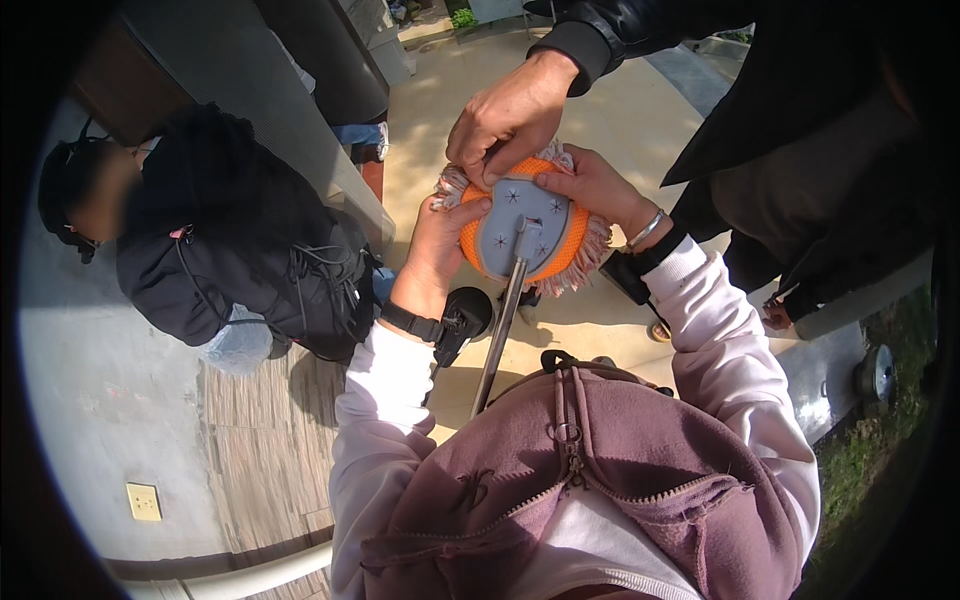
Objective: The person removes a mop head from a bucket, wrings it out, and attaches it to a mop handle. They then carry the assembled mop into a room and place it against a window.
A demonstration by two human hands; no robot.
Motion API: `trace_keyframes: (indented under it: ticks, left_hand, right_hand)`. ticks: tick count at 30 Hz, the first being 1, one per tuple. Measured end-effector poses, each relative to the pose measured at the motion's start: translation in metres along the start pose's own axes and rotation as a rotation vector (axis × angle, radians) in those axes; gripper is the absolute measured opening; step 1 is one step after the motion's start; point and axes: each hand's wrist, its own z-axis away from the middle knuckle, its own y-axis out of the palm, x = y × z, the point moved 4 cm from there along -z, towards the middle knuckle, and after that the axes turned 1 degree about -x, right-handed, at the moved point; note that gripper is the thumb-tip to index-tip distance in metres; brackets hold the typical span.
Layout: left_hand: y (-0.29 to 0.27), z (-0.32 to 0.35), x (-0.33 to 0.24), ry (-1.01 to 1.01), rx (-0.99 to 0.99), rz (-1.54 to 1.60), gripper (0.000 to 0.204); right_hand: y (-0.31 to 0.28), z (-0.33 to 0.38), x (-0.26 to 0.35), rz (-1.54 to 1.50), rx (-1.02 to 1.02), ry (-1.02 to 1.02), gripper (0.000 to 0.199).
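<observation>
A mop head with a grey plate [492, 238], star-shaped slots in it and a metal pole [503, 325] running down toward my body, is held up before me. Around the plate sits an orange mesh mop pad [572, 243] with a pink-and-white fringe. My left hand [438, 238] grips the pad's left edge, thumb on top. On the opposite edge my right hand [605, 188] is closed, its thumb pressing near the plate. Another person's hand [515, 112], in a dark sleeve, pinches the pad at the plate's far edge.
A person in dark clothes [225, 220] is close on my left, beside a grey wall [100, 400] with a socket [144, 502]. The other helper's dark clothing [800, 190] fills the right. Sunlit pale floor [430, 120] lies beneath; grass [870, 470] shows at lower right.
</observation>
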Motion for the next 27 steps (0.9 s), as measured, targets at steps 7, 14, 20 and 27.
trace_keyframes:
  ticks: [7,14,20,27]
  left_hand:
    - [-0.007,0.004,0.005,0.004,-0.03,-0.051,0.039]
    - [-0.009,0.004,0.004,0.047,-0.014,-0.181,0.034]
    - [-0.016,0.002,0.005,-0.034,0.018,-0.202,0.035]
    - [-0.008,-0.026,-0.006,0.035,-0.091,-0.256,0.028]
  right_hand:
    - [0.011,-0.011,-0.005,-0.119,-0.031,-0.014,0.033]
    - [0.012,-0.013,-0.011,-0.139,-0.094,-0.022,0.029]
    - [-0.002,-0.019,-0.038,-0.03,-0.091,-0.089,0.035]
    - [-0.019,0.039,-0.113,0.158,-0.051,0.375,0.052]
